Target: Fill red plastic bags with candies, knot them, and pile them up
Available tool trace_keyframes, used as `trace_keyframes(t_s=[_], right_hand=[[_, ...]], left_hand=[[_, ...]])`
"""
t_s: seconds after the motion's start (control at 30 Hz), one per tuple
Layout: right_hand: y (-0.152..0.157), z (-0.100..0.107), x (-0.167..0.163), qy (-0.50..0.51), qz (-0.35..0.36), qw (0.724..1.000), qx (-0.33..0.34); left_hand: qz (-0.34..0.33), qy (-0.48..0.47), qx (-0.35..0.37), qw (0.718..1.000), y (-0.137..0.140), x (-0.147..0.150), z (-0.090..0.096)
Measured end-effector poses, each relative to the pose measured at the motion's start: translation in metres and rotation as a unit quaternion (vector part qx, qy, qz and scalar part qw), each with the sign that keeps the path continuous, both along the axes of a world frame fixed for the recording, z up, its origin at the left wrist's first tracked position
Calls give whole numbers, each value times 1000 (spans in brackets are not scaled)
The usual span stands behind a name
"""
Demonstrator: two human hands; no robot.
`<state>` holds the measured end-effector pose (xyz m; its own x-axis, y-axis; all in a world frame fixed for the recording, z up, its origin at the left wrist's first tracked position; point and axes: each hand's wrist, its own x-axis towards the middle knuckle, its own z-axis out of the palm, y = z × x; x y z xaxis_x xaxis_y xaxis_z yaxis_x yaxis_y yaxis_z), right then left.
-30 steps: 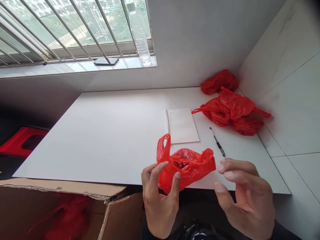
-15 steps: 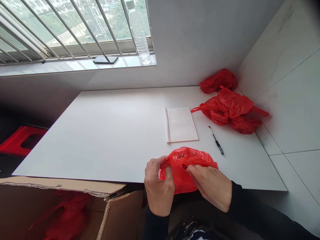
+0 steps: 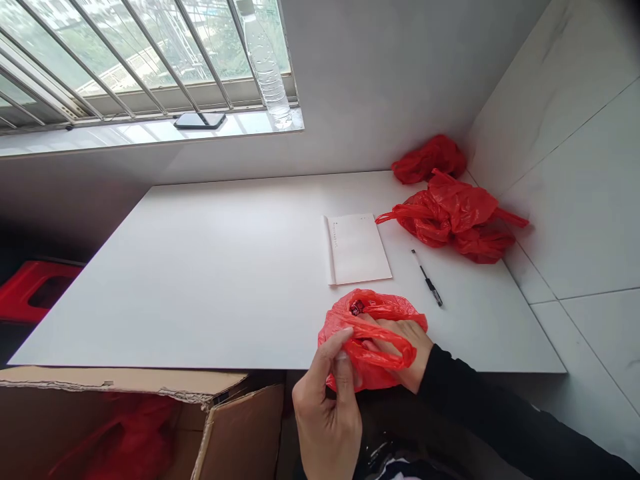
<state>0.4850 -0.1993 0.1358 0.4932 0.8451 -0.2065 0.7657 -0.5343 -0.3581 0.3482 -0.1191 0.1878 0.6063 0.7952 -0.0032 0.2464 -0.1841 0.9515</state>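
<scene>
A white table runs beneath a barred window and a grey wall, seen from above through the head camera I monitor from afar. At far left I see a red plastic piece with an oblong opening, beyond the table's edge. In front of it stands an open cardboard box, a blurred red bundle lying inside. On the windowsill, a dark phone lies flat and a clear bottle stands to its right.

At the table's near edge, the left hand pinches the rim of a red plastic bag between thumb and forefinger. Just beyond the bag lies a white notepad with faint writing along its left side. A small dark-red wrapped item shows in the bag's mouth, close to the fingertips of the right hand. That hand reaches inside; the plastic partly covers its fingers, and I cannot tell whether they grip anything.

Farther right, I see a black pen lying slantwise, then two crumpled red bags, one at the back and one nearer, beside the tiled wall.
</scene>
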Motion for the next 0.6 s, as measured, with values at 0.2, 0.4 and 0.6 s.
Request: trace_keyframes(t_s=[0.2,0.4,0.6], right_hand=[[27,2,0,13,16,993,-119],[17,3,1,-3,7,996,-91],[9,9,1,-8,-24,997,-73]], left_hand=[[-16,90,134,987,4,7,-12],[64,65,-102,991,14,-11,-12],[69,-12,-280,957,34,-21,-2]])
